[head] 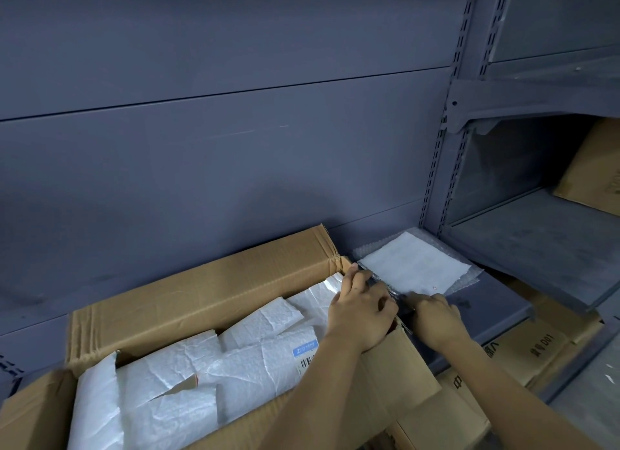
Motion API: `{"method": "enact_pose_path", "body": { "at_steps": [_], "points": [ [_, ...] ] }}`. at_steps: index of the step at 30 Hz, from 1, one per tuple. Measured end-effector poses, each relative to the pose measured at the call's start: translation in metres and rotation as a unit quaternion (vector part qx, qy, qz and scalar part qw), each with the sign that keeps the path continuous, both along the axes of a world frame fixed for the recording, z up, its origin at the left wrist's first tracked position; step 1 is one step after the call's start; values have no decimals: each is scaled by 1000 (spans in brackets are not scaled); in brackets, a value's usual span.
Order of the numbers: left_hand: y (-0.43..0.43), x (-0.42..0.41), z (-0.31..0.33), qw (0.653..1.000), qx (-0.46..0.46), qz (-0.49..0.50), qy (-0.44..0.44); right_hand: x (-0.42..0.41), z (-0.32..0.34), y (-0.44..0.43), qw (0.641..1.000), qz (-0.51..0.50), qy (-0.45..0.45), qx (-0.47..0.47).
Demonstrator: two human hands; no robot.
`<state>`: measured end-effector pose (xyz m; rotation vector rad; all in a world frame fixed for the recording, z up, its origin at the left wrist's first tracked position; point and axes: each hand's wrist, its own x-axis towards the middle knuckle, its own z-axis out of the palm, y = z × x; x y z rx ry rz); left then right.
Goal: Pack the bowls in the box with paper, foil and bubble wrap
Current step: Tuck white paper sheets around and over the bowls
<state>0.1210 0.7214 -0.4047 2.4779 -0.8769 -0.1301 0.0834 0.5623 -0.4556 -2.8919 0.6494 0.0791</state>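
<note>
Grey metal shelving [523, 245] stands at the right. A brown carton [593, 171] lies on its shelf. Printed cartons [536, 347], apparently stacked, sit below.

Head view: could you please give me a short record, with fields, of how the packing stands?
box: open cardboard box, flaps up, left of the hands
contents: white wrapped packets, one bearing a barcode label
wrapping: white sheet lying on bubble wrap on the grey shelf
left hand: grips the bubble wrap's near edge
right hand: grips the same edge, beside the left
bowls: none visible unwrapped
</note>
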Motion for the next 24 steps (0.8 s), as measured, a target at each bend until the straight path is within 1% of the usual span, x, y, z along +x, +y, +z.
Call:
{"method": "enact_pose_path", "body": {
  "at_steps": [3,7,10,14,16,20,22,24],
  "points": [
    [0,0,0,1000,1,-1,-2,-1,4,1,998,5,-61,-24],
    [0,0,0,1000,6,-5,-1,-3,12,-1,983,-18,-184,20],
    [0,1,0,1000,5,-4,1,-5,15,-5,973,-27,-229,29],
    [0,0,1,1000,5,-3,7,-6,9,-12,975,-44,-216,29],
    [0,0,1,1000,3,-3,7,-7,4,-13,983,-47,-178,17],
    [0,0,1,1000,1,-3,11,-7,-2,-15,995,-28,-85,-43],
    [0,1,0,1000,0,-2,12,-6,-5,-16,995,-30,-71,-57],
    [0,1,1,1000,-1,-2,10,-4,-8,-17,995,-36,-76,-57]
  ]
}}
